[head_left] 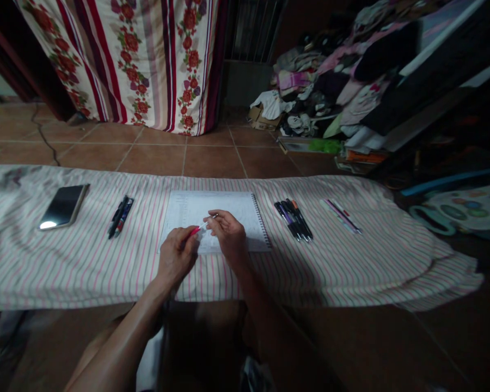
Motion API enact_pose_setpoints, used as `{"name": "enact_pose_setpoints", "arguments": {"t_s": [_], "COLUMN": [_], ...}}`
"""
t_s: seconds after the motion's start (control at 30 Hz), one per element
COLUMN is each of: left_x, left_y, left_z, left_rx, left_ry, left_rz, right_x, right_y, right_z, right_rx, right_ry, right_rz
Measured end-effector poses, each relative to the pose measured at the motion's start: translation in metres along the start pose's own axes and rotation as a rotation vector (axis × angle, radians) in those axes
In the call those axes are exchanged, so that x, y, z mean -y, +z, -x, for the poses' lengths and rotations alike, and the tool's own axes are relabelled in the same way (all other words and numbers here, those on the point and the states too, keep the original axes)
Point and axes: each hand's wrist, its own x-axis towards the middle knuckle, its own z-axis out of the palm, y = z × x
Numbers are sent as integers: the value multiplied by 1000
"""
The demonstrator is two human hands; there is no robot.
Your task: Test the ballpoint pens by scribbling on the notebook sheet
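Observation:
A spiral notebook [220, 209] lies open on a striped cloth [351, 261] spread over the tiled floor. Both my hands hover over its near edge and share one pen [202, 225] with a red end and a pale barrel. My left hand [176, 256] is closed round the red end. My right hand [228, 233] pinches the other end with fingers curled. Two dark pens [120, 216] lie to the left of the notebook, and a bunch of several dark pens [294, 219] lies to its right.
A phone [64, 206] rests on the cloth at far left. More pens [341, 215] lie further right. A floral curtain [147, 60] hangs behind; a heap of clothes [330, 81] fills the back right. A colourful mat [465, 209] lies at right.

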Motion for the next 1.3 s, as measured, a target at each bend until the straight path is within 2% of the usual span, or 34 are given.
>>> {"name": "enact_pose_setpoints", "arguments": {"t_s": [0.27,0.97,1.3], "left_x": [2,5,6], "left_y": [-2,-1,2], "left_z": [0,0,0], "left_rx": [1,29,17], "left_ry": [3,19,-84], "left_rz": [6,-12,137], "right_x": [6,7,0], "right_y": [-1,-5,0], "right_z": [2,1,2], "right_rx": [10,8,5], "right_ry": [34,-2,24], "right_rz": [60,154,63]}}
